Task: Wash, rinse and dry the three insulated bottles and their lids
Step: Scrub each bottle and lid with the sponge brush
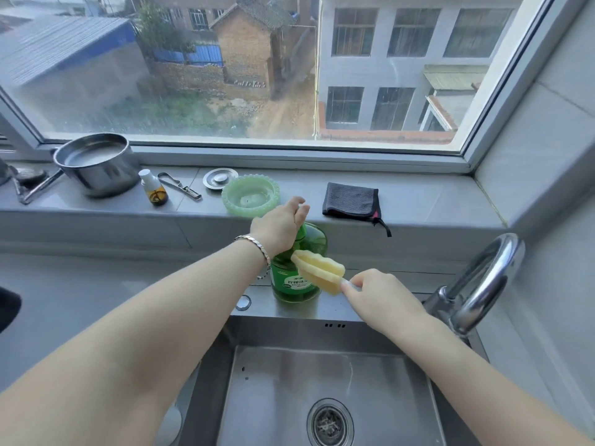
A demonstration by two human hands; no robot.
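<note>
The yellow sponge brush (pixel 318 272) hangs over the back rim of the sink (pixel 289 375), its foam head tilted up to the left and lying across the front of the green detergent bottle (pixel 289 286). The right grip (pixel 376 294) holds it from the right, fingers curled round the white handle just behind the foam; most of the handle is hidden in that fist. The left grip (pixel 277 225) lies on top of the bottle, directly above the foam head, palm down and fingers stretched forward and relaxed. It covers the bottle's top, so whether the thumb wraps the neck cannot be told. The foam hides part of the bottle's label. A faucet (pixel 483 278) curves up at the right, and the desk (pixel 64 300) runs off to the left, where a dark shape (pixel 8 309) is cut off by the edge. On the window sill (pixel 418 197) behind stand a steel pot (pixel 96 162), a small dropper bottle (pixel 154 191), a green round dish (pixel 250 196) and a folded dark cloth (pixel 351 199).
</note>
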